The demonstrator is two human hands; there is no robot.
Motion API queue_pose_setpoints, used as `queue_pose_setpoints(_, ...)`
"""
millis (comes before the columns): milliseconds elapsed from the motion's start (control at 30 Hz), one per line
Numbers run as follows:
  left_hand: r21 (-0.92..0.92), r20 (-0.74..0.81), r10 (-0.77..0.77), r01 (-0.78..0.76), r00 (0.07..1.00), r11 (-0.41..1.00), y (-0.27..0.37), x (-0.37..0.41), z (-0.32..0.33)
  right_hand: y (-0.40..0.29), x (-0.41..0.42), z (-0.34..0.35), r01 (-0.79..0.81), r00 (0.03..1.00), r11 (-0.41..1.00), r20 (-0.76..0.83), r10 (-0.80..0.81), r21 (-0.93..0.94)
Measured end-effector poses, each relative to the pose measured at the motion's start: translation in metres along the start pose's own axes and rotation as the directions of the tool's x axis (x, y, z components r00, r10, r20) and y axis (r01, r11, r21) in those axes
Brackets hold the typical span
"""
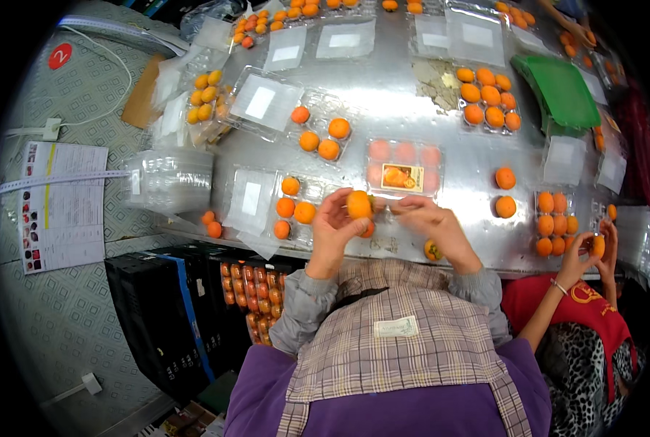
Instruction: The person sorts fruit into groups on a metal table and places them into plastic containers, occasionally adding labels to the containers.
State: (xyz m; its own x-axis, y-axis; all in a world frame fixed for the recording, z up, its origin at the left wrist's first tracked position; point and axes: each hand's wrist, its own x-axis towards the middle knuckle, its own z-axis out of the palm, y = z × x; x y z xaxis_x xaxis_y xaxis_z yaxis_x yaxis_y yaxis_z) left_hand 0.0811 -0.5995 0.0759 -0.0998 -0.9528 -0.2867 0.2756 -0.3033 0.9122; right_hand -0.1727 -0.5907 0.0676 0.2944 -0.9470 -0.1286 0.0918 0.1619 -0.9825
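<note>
My left hand (336,226) holds an orange persimmon (359,205) above the near edge of the metal table. My right hand (431,224), blurred, is just to the right of that fruit; whether its fingers grip anything is unclear. Another persimmon (366,229) shows partly below my left hand. Left of the hands lies an open plastic clamshell tray (299,186) with several persimmons and a white-padded lid (250,199). Beyond my hands sits a closed, labelled clamshell (404,164) of fruit. A persimmon (432,250) lies by my right forearm, at the table edge.
Two loose persimmons (505,207) lie to the right, near a filled tray (554,224). A co-worker's hands (582,254) hold fruit at the far right. Stacked clear clamshells (169,180) stand left; a green tray (563,93) lies at the back right. Black crates (155,317) stand below left.
</note>
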Motion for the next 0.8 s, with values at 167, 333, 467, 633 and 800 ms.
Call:
queue_pose_setpoints(167, 0.378, -0.184, 0.182, -0.101, 0.966, 0.920, 0.008, 0.060, -0.044, -0.013, -0.006, 0.031, 0.099, 0.786, 0.965, 0.614, 0.072, -0.241)
queue_pose_setpoints(333, 0.709, -0.180, 0.316, -0.100, 0.931, 0.698, 0.015, 0.134, -0.084, 0.012, 0.005, 0.054, 0.147, 0.571, 0.970, 0.818, 0.076, -0.192)
queue_pose_setpoints(467, 0.841, -0.206, 0.342, -0.013, 0.917, 0.541, 0.019, 0.200, -0.091, 0.021, 0.008, 0.042, 0.050, 0.676, 0.981, 0.729, 0.104, -0.186)
queue_pose_setpoints(633, 0.968, -0.118, 0.457, -0.001, 0.881, 0.252, 0.002, 0.259, -0.105, 0.009, 0.011, 0.033, -0.058, 0.743, 0.983, 0.650, 0.159, -0.174)
queue_pose_setpoints(800, 0.992, -0.050, 0.403, 0.000, 0.914, 0.123, 0.004, 0.272, -0.083, 0.006, 0.018, 0.015, -0.152, 0.751, 0.961, 0.606, 0.263, -0.230)
